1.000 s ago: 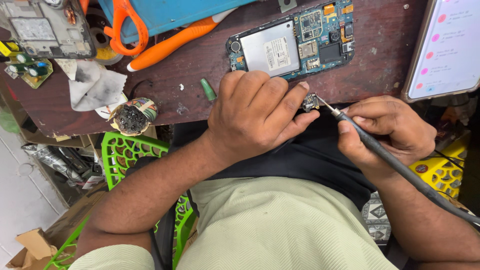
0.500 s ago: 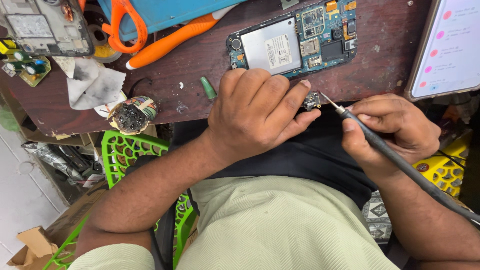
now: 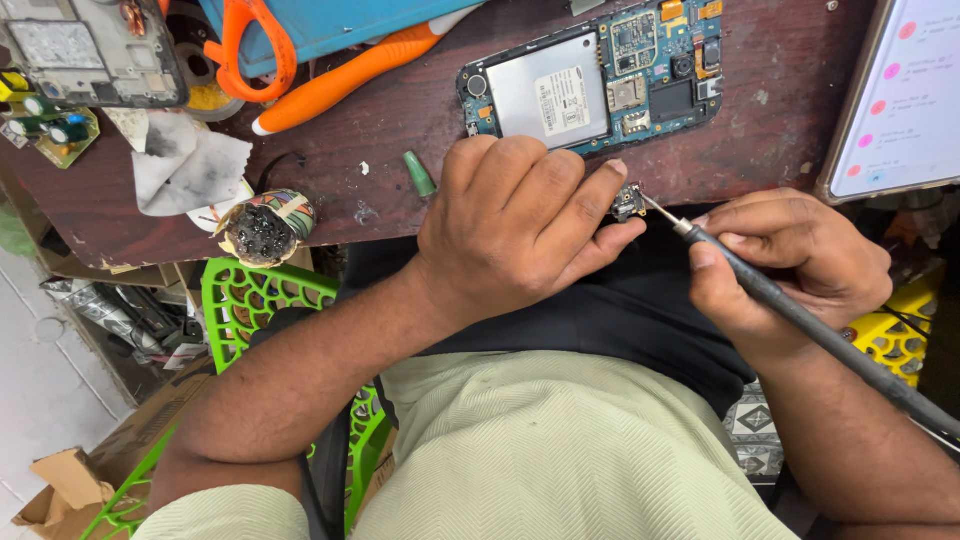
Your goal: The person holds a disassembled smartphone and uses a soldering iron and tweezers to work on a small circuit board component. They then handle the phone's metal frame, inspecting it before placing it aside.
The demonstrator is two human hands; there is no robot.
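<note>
Two hands meet at the near edge of the table [image 3: 780, 110], and we see them from above. The fingers [image 3: 585, 195] of our left hand [image 3: 515, 235] are curled tight, and their tips pinch a small electronic part [image 3: 628, 202] just off the table's edge, over our lap. Our right hand [image 3: 790, 265] is closed around a dark soldering iron [image 3: 800, 320], held like a pen, and its thin metal tip touches the small part from the right. Just beyond our left knuckles lies an opened phone [image 3: 590, 85] with its circuit board and silver shield bare. Near it to the left sits a small green cap [image 3: 420, 173]. Farther left we see a crumpled tissue [image 3: 185, 170] and a round tip cleaner [image 3: 265, 227] at the table's edge. Orange-handled scissors [image 3: 330, 65] lie across the far side, and a lit tablet [image 3: 905, 100] rests at the right.
</note>
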